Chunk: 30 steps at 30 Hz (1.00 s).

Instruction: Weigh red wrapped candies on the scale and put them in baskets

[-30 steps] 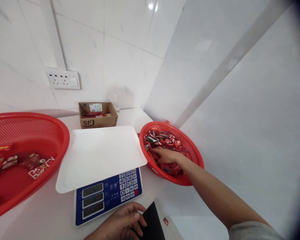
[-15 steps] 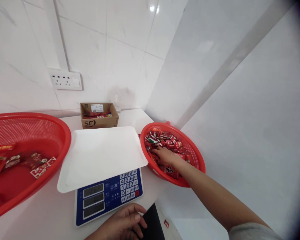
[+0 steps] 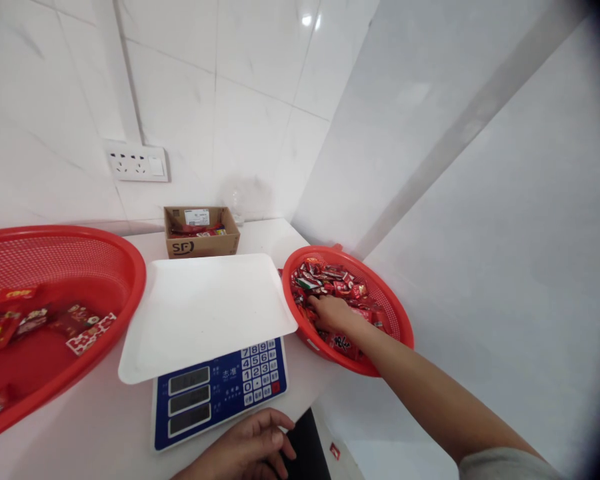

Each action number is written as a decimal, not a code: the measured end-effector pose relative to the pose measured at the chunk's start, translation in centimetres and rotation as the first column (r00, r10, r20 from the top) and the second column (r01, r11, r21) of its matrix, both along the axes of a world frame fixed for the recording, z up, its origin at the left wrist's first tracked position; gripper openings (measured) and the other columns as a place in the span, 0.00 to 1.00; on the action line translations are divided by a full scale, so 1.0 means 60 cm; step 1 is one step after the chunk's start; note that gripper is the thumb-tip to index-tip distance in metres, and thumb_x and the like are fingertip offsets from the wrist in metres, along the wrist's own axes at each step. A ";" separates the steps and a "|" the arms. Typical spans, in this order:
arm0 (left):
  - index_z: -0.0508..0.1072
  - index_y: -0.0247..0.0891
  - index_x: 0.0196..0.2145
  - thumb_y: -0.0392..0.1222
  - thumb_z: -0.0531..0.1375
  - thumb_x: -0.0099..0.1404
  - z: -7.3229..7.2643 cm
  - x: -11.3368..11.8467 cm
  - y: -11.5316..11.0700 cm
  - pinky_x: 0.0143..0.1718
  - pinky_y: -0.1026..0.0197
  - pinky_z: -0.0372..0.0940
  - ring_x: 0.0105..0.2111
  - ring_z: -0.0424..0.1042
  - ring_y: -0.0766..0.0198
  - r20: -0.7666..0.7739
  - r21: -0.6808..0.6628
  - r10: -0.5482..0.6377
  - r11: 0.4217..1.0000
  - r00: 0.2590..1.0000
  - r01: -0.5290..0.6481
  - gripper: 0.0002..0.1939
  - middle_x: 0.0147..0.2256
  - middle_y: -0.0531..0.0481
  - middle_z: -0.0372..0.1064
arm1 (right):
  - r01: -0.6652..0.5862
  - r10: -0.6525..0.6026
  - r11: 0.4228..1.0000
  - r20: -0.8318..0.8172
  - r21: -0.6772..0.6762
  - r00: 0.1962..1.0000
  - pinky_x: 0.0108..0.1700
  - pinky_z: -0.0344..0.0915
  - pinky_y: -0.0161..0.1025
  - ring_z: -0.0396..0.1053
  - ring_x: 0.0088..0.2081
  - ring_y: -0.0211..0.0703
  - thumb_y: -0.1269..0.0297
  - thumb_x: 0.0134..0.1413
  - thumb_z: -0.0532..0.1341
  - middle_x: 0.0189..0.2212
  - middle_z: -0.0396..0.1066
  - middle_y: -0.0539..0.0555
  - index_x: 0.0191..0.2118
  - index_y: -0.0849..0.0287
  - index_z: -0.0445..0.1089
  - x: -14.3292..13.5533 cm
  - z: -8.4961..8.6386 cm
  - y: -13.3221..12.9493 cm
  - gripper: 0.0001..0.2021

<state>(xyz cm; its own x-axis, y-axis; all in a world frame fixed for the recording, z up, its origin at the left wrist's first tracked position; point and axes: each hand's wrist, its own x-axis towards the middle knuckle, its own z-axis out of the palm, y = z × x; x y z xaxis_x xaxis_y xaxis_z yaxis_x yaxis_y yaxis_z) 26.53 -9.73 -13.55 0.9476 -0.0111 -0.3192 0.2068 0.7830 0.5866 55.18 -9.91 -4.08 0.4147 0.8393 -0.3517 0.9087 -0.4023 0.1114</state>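
Note:
My right hand (image 3: 331, 313) reaches down into the right red basket (image 3: 399, 320), its fingers curled among small red snack packets (image 3: 347, 288). What those fingers grip is hidden by the hand and the packets. My left hand (image 3: 253, 445) hovers at the table's front edge, just below the scale, with loosely bent fingers apart and nothing in them. Between the baskets stands a digital scale (image 3: 220, 393) with a blue keypad panel. Its white tray (image 3: 210, 313) is bare.
At the left, a larger red basket (image 3: 137, 267) contains several red packets. A small cardboard box (image 3: 203, 248) with packets inside stands behind the scale, near the wall socket (image 3: 137, 163). A smooth wall rises beside the right basket. Below lies a small red wrapper (image 3: 335, 451).
The fingers of my right hand have curled in a little more among the packets. My left hand stays almost in place. The whole view has shifted slightly.

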 end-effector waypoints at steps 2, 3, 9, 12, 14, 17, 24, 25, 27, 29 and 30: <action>0.70 0.36 0.42 0.48 0.66 0.55 -0.002 0.000 -0.001 0.27 0.69 0.61 0.27 0.72 0.72 0.007 -0.008 0.001 1.000 1.000 -0.001 0.20 0.34 0.50 0.72 | 0.024 -0.023 0.999 -0.043 0.033 0.999 0.46 0.67 0.49 0.69 0.45 0.45 0.59 0.60 0.58 0.47 0.68 0.56 0.51 0.60 0.65 0.005 0.001 -0.001 0.16; 0.70 0.36 0.42 0.48 0.66 0.55 -0.003 0.000 -0.001 0.27 0.69 0.60 0.27 0.72 0.72 0.006 -0.012 0.002 1.000 1.000 -0.002 0.20 0.34 0.50 0.72 | 0.038 -0.034 0.998 -0.073 0.056 0.997 0.46 0.67 0.49 0.69 0.44 0.45 0.59 0.59 0.59 0.46 0.68 0.56 0.50 0.60 0.65 0.008 0.003 -0.002 0.16; 0.69 0.36 0.41 0.49 0.67 0.53 -0.002 0.002 -0.001 0.25 0.71 0.58 0.27 0.72 0.72 -0.004 -0.031 -0.001 1.000 1.000 0.001 0.21 0.34 0.50 0.72 | 0.203 -0.086 0.925 -0.343 0.321 0.935 0.46 0.63 0.42 0.70 0.42 0.45 0.69 0.53 0.57 0.43 0.73 0.55 0.49 0.58 0.65 0.027 0.026 -0.005 0.16; 0.69 0.35 0.41 0.49 0.68 0.51 0.005 0.001 0.000 0.25 0.70 0.58 0.27 0.72 0.72 -0.004 -0.048 0.006 0.999 1.000 -0.006 0.23 0.33 0.49 0.72 | 0.338 -0.074 0.840 -0.527 0.424 0.846 0.43 0.65 0.38 0.71 0.42 0.43 0.68 0.54 0.52 0.43 0.73 0.53 0.48 0.57 0.63 0.022 0.040 -0.002 0.15; 0.69 0.35 0.41 0.49 0.69 0.51 0.010 0.000 0.001 0.26 0.70 0.59 0.27 0.72 0.71 0.017 -0.082 0.015 0.997 1.000 -0.013 0.23 0.33 0.49 0.72 | 0.434 -0.061 0.789 -0.648 0.434 0.759 0.37 0.67 0.37 0.73 0.39 0.42 0.65 0.55 0.49 0.42 0.74 0.53 0.48 0.57 0.61 0.010 0.049 0.002 0.15; 0.69 0.35 0.41 0.49 0.68 0.52 0.015 0.001 0.001 0.26 0.69 0.61 0.27 0.73 0.70 0.036 -0.138 0.040 0.990 0.999 -0.035 0.23 0.33 0.48 0.72 | 0.536 -0.018 0.742 -0.787 0.403 0.617 0.29 0.66 0.36 0.74 0.32 0.41 0.62 0.56 0.47 0.38 0.75 0.55 0.49 0.57 0.59 -0.025 0.060 0.010 0.16; 0.69 0.34 0.42 0.48 0.68 0.52 0.019 0.001 0.001 0.26 0.66 0.64 0.27 0.73 0.68 0.041 -0.136 0.072 0.988 0.997 -0.066 0.23 0.33 0.46 0.73 | 0.542 0.150 0.746 -0.891 0.386 0.429 0.27 0.64 0.31 0.70 0.32 0.37 0.64 0.49 0.59 0.37 0.72 0.52 0.41 0.57 0.65 -0.125 0.068 0.044 0.11; 0.69 0.34 0.42 0.48 0.68 0.52 0.020 0.000 0.001 0.26 0.66 0.64 0.27 0.73 0.68 0.042 -0.140 0.074 0.988 0.996 -0.067 0.23 0.33 0.46 0.73 | 0.525 0.173 0.756 -0.893 0.391 0.415 0.27 0.64 0.31 0.69 0.33 0.37 0.64 0.48 0.60 0.37 0.72 0.51 0.41 0.57 0.65 -0.136 0.068 0.049 0.12; 0.69 0.33 0.41 0.48 0.68 0.51 0.020 -0.002 0.000 0.27 0.66 0.64 0.27 0.73 0.67 0.046 -0.148 0.077 0.987 0.996 -0.069 0.23 0.32 0.46 0.73 | 0.490 0.214 0.780 -0.901 0.390 0.376 0.31 0.66 0.32 0.69 0.35 0.37 0.66 0.49 0.60 0.38 0.72 0.51 0.44 0.57 0.66 -0.154 0.068 0.058 0.14; 0.69 0.33 0.41 0.47 0.68 0.51 0.021 -0.003 0.000 0.27 0.66 0.64 0.27 0.73 0.67 0.048 -0.157 0.077 0.985 0.996 -0.068 0.23 0.32 0.46 0.73 | 0.482 0.228 0.796 -0.919 0.366 0.321 0.36 0.68 0.35 0.70 0.38 0.37 0.69 0.51 0.59 0.40 0.72 0.52 0.48 0.56 0.64 -0.167 0.065 0.065 0.16; 0.69 0.33 0.41 0.47 0.68 0.52 0.021 -0.003 0.000 0.27 0.66 0.64 0.27 0.73 0.67 0.050 -0.160 0.076 0.985 0.996 -0.067 0.23 0.32 0.45 0.73 | 0.495 0.223 0.798 -0.931 0.345 0.289 0.38 0.69 0.36 0.70 0.39 0.36 0.70 0.52 0.58 0.41 0.72 0.52 0.50 0.56 0.63 -0.172 0.063 0.069 0.17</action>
<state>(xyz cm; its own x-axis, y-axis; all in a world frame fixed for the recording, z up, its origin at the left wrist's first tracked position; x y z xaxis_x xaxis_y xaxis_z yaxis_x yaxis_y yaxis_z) 26.38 -9.71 -12.29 0.9639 0.0113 -0.2659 0.1176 0.8782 0.4636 44.85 -5.80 -0.29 0.2469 0.9590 -0.1391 0.1550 -0.1808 -0.9712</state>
